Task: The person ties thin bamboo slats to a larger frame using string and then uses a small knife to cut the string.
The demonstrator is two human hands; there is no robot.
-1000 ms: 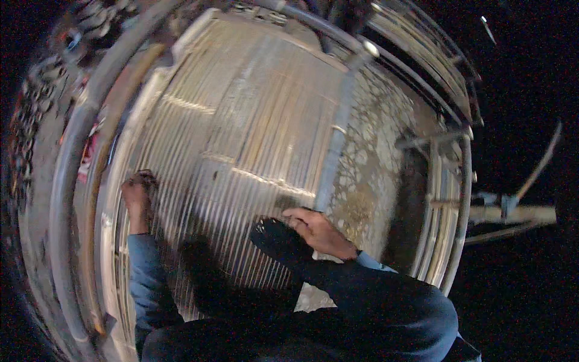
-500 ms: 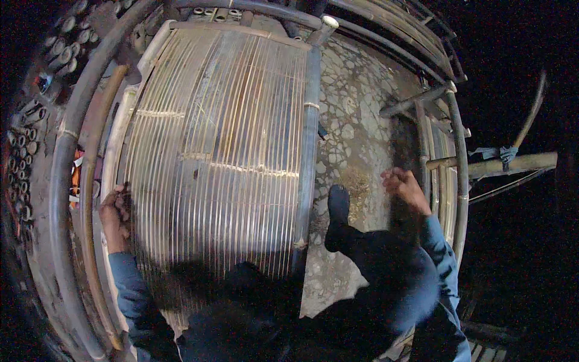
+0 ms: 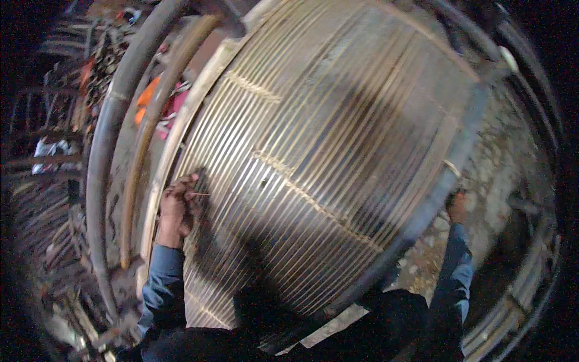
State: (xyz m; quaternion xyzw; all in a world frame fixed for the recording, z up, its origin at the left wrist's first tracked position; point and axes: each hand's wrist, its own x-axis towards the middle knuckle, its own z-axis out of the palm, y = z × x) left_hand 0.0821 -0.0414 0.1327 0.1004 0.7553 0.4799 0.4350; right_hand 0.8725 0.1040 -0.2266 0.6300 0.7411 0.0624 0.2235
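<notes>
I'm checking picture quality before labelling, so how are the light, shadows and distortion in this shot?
Head view: sunlight glares off the slatted panel near its middle; a dark shadow falls across its top and lower part; the fisheye bends the straight slats and pipes toward the black rim. The left hand is fairly sharp, the right hand dim and soft.

Slatted mat [image 3: 325, 157] centre; pipes [image 3: 105, 151] left, stone floor [image 3: 500, 175] right, perhaps beneath mat

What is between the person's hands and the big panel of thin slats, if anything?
Nothing visible. The left hand lies directly on the slat panel near its left edge, fingers among the slats. The right hand grips the dark bar along the panel's right edge. No object sits between either hand and what it touches.
</notes>
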